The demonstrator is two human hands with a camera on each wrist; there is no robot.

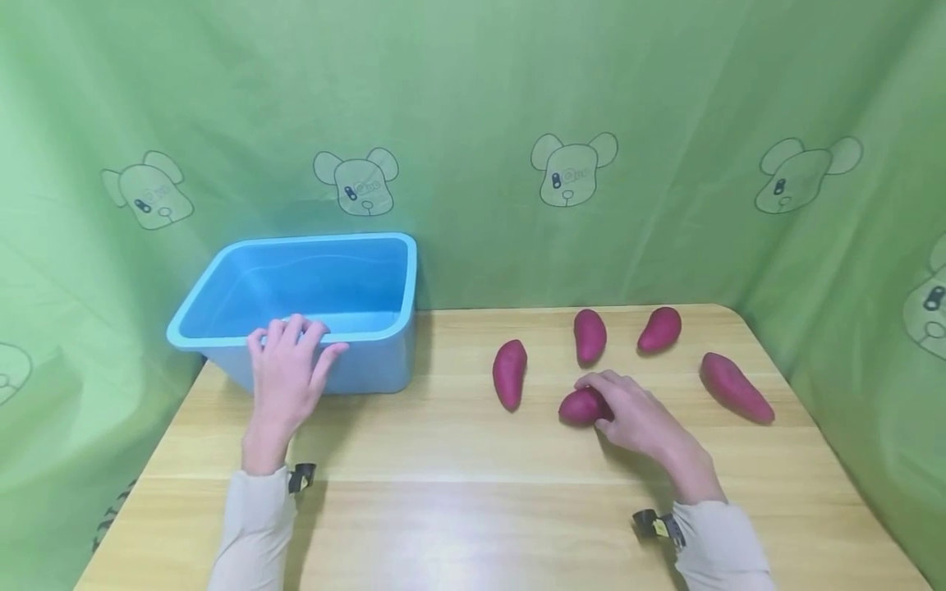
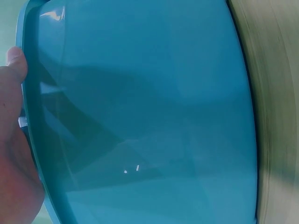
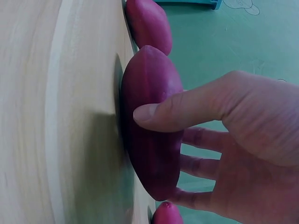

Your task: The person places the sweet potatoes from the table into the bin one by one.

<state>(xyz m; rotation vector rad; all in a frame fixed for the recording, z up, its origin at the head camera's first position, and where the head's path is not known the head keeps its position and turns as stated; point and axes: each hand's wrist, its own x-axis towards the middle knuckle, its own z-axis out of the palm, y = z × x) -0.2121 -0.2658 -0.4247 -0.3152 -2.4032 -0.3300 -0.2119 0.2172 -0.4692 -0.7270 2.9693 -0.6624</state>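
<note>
Where the right hand (image 1: pixel 639 423) works: right of centre in the head frame; thumb (image 3: pixel 161 116) on the near face of one sweet potato (image 1: pixel 580 408), fingers (image 3: pixel 201 167) behind, pinching it between them.
Gripped sweet potato: purple-red, smooth, narrower at the ends; low at the table (image 1: pixel 443 460), though whether it touches the wood cannot be told.
Left hand (image 1: pixel 284 382): left of the frame, at the near rim of the blue bin (image 1: pixel 369 365); fingers bent over the rim, thumb spread apart from them, fingertips hidden.
Blue bin: one, upright on the table, left side of the frame, mouth upward.
Loose sweet potatoes: four, lying on the table; one left of the right hand (image 1: pixel 510 376), two toward the back edge (image 1: pixel 590 336) (image 1: pixel 659 331), one at far right (image 1: pixel 737 390).
Green cloth (image 1: pixel 473 98): behind the table and at both sides, printed with bear heads.
Sleeves: two, pale, lower left (image 1: pixel 254 525) and lower right (image 1: pixel 720 542).
Right-hand grip, step: judged to be the grasp, with the left hand likely steadying the bin.
Right-hand grip, next move: appears to call for a firm, even pinch against rolling, then a straight lift clear of the neighbouring sweet potatoes.
</note>
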